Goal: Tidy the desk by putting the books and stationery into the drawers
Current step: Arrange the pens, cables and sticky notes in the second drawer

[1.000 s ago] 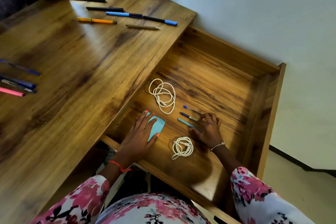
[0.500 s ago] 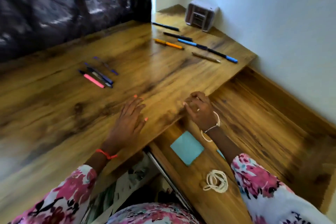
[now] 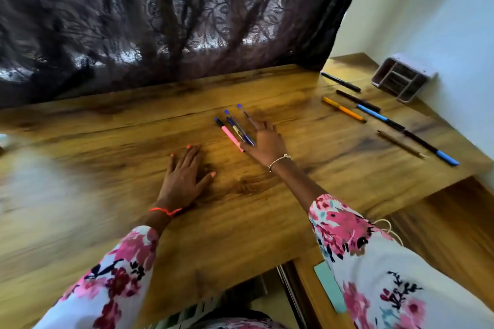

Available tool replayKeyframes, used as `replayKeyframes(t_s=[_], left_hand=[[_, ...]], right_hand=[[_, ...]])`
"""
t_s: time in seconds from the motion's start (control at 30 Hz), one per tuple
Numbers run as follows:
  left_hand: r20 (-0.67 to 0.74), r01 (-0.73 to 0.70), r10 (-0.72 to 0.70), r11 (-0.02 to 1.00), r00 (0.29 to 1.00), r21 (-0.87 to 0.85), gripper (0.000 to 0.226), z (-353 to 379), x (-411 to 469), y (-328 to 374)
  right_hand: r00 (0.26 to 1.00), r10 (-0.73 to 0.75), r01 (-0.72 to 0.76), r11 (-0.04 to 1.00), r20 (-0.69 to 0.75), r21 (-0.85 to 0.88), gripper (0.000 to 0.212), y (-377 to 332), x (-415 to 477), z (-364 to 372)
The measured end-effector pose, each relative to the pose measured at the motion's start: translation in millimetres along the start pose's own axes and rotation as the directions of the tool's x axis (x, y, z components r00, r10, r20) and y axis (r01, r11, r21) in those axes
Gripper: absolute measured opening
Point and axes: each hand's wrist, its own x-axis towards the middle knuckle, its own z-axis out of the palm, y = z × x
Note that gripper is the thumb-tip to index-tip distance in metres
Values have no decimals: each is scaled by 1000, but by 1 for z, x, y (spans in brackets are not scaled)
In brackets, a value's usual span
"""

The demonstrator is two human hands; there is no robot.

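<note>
Right hand moves from drawer edge to pen bunch, middle of desk toward back edge — fingers straight, spread on pens, nothing gripped. Left hand stays flat, fingers open.

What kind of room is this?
Probably a study corner at home: a wooden desk with loose pens on it, a dark lace curtain right behind it, and a small desk organiser in the far corner.
</note>
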Motion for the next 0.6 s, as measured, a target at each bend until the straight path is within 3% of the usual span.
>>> replayKeyframes(t_s=[0.1,0.27,0.5,0.6], left_hand=[[-16,-2,3,1000,1000,19,88,3,3,-4],[-42,-9,11,999,999,36,85,4,3,-3],[-59,-9,12,998,998,58,79,7,4,-4],[-55,-14,19,997,998,75,78,7,4,-4]], right_hand=[[990,105,-102,994,98,-35,92,-17,24,9],[970,194,-185,980,145,-74,96,-28,51,27],[984,92,-61,979,153,-193,56,-31,57,39],[975,118,-68,966,190,-251,55,-32,51,44]])
